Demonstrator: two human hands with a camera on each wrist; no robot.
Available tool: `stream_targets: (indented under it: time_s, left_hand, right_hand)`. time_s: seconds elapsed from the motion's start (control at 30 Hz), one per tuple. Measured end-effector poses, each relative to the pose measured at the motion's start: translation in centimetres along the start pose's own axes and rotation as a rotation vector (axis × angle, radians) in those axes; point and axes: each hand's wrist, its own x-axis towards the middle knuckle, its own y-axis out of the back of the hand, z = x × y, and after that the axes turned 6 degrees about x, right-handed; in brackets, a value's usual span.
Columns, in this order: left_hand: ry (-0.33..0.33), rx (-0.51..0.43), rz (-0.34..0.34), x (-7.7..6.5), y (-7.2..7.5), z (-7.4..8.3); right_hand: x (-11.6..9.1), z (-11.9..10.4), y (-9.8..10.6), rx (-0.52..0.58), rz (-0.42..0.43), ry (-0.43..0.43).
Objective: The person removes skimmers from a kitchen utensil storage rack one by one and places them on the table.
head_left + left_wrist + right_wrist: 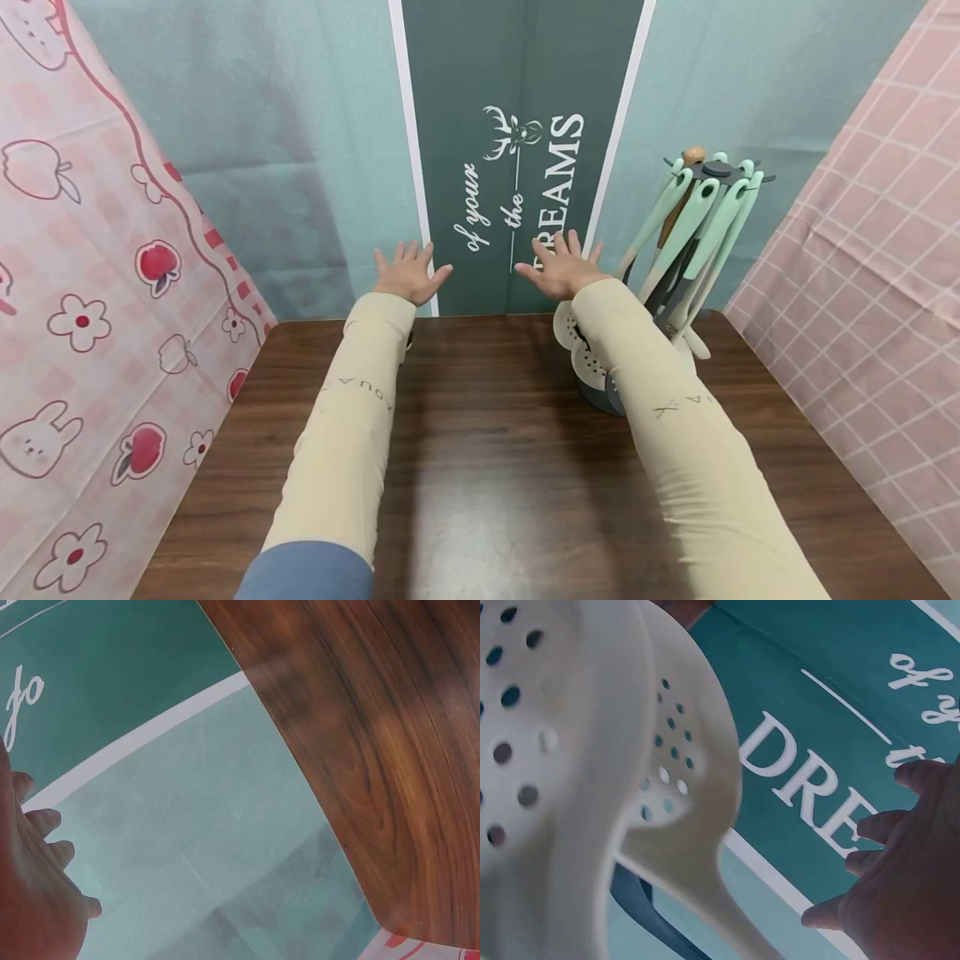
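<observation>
Both arms reach forward over the brown table (487, 467). My left hand (407, 273) is spread, fingers straight, in front of the green cloth backdrop; nothing is in it. Level with it, my right hand (564, 268) is spread too and holds nothing. Just right of that hand stands a rotating utensil rack (716, 169) hung with mint-handled kitchen utensils (697, 221). Their perforated cream heads, one a skimmer (588, 367), hang low, partly hidden by my right sleeve. In the right wrist view a skimmer (682, 750) looms close beside the right hand (907, 877).
A pink cloth with apples and rabbits (82, 325) hangs along the left side. On the right is a pink checked cloth (877, 333). The backdrop (517, 83) with white lettering rises at the table's back edge.
</observation>
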Motion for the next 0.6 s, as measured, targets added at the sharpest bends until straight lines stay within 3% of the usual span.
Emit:
stream_targets:
  time_s: [0.2, 0.6]
  left_hand:
    - [-0.019, 0.027, 0.009, -0.3, 0.6, -1.8]
    - [-0.057, -0.034, 0.009, -1.0, 2.2, -4.0]
  right_hand:
    - [-0.3, -0.6, 0.8, 0.000, 0.019, 0.060]
    - [-1.6, -1.6, 2.2, 0.019, 0.065, 0.096]
